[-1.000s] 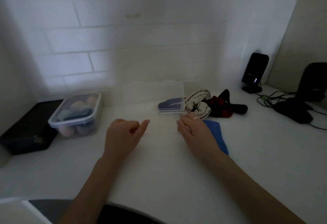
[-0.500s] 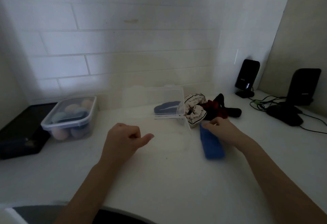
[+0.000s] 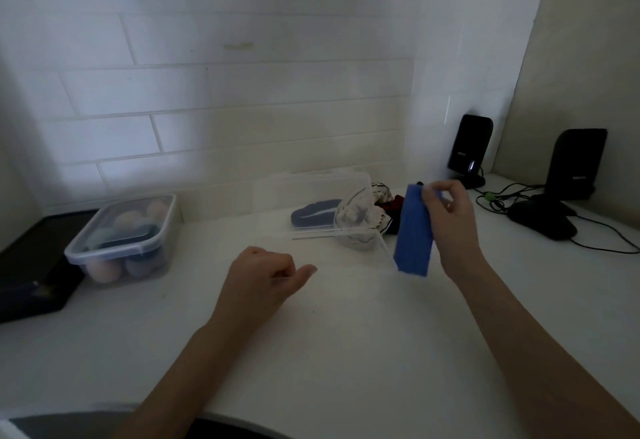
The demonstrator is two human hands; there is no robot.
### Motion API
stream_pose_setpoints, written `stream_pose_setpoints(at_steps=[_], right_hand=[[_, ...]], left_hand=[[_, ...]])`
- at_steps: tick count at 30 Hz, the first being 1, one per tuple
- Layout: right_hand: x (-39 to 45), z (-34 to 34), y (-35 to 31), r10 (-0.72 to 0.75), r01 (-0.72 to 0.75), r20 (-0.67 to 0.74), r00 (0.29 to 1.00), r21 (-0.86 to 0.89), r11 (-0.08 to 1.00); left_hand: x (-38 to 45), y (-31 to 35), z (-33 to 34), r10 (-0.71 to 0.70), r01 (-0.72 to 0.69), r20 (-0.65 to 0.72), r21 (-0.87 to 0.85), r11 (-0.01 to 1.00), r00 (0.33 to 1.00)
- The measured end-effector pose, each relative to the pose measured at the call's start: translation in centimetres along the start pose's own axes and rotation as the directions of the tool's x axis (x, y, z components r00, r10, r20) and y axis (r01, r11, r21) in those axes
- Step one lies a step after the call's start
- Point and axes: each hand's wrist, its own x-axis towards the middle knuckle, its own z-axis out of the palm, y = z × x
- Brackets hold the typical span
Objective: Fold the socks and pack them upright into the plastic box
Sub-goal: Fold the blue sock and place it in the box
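Note:
My right hand [image 3: 448, 220] pinches the top of a folded blue sock [image 3: 414, 236], which hangs above the counter just right of the clear plastic box [image 3: 322, 189]. Inside the box a dark blue folded sock [image 3: 313, 217] lies at its far side. A white patterned sock [image 3: 356, 220] and a red and black sock [image 3: 393, 206] are heaped at the box's right end. My left hand [image 3: 266, 279] hovers loosely curled over the counter in front of the box, holding nothing.
A lidded clear container [image 3: 124, 241] with round items stands at the left, beside a black tray [image 3: 31, 276]. Two black speakers [image 3: 469, 149] [image 3: 575, 165], a dark device [image 3: 542, 222] and cables occupy the back right corner. A tiled wall runs behind.
My right hand took the blue sock from the counter and lifted it up until it hangs. The left hand has barely moved.

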Motion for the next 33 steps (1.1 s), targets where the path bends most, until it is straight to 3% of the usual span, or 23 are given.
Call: stream_pose_setpoints(at_steps=[4,7,8,11,14,17,20,22,27,30,33], right_hand=[[0.1,0.2,-2.0,-0.146,0.151,-0.052,0.988,0.098,0.984],[0.4,-0.3,-2.7,-0.173,0.169,-0.013,0.985,0.292,0.941],[0.3,-0.2,-2.6,-0.172,0.159,0.017,0.985,0.302,0.94],[-0.1,0.5,-1.8,-0.135,0.128,0.063,0.989,0.116,0.985],[-0.7,1.1,-1.9,-0.06,0.054,0.146,0.987,0.05,0.997],[-1.2,1.2,-2.2,-0.013,0.008,0.224,0.975,0.021,1.0],[-1.6,1.2,-2.8,0.011,-0.017,0.295,0.956,0.019,1.0],[-1.6,1.1,-3.1,0.002,-0.007,0.311,0.95,0.015,1.0],[-2.3,2.0,-2.6,-0.022,0.036,0.28,0.96,-0.043,0.998],[-2.7,2.6,-2.7,0.035,-0.037,0.44,0.897,-0.006,0.999],[-2.9,2.9,-2.4,0.053,0.034,0.589,0.807,-0.136,0.99]], left_hand=[[0.6,1.4,1.3,0.034,-0.029,0.07,-0.066,0.997,0.997],[1.0,2.4,1.7,0.054,-0.04,0.121,-0.118,0.992,0.991],[1.1,3.0,1.9,0.069,-0.048,0.145,-0.141,0.989,0.987],[1.5,5.1,1.8,0.079,-0.017,0.279,-0.216,0.976,0.957],[3.1,6.9,0.6,-0.043,0.186,0.411,-0.317,0.93,0.911],[6.4,7.5,-0.3,-0.187,0.515,0.592,-0.453,0.728,0.784],[8.4,7.9,0.6,-0.155,0.599,0.695,-0.46,0.656,0.703],[8.5,7.9,1.7,-0.11,0.596,0.701,-0.499,0.629,0.704],[7.4,6.2,2.9,-0.111,0.577,0.611,-0.65,0.494,0.784],[7.1,5.4,2.7,-0.16,0.587,0.573,-0.723,0.365,0.804],[6.8,5.2,2.8,-0.21,0.59,0.551,-0.759,0.277,0.808]])
